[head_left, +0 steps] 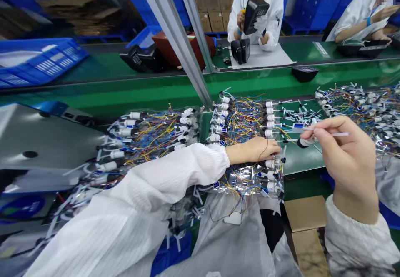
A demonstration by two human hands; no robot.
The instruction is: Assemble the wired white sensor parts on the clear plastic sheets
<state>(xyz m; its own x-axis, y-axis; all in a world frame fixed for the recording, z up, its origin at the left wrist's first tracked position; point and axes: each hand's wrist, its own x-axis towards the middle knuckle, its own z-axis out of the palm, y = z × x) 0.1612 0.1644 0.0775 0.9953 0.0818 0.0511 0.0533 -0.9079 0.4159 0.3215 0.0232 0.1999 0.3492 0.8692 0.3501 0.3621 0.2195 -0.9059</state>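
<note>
My right hand (348,160) is raised at the right, thumb and index finger pinched on a thin white strip (340,134). In front of these fingertips is a small blue-and-white piece (298,127). A black-and-white cylindrical part (304,142) hangs just below the fingers, with yellow and blue wires running left. Across the middle batch of wired parts (246,116) reaches my left hand (261,148). Its fingers are bent together at the row of white cylinders along the right side; what they grip is hidden.
More wired parts lie in a left batch (150,133) and a right batch (368,106). Loose white strips (301,112) are scattered on the green table (301,160). A metal post (175,35) rises in front. Beyond it a co-worker (275,14) holds a black device (254,14).
</note>
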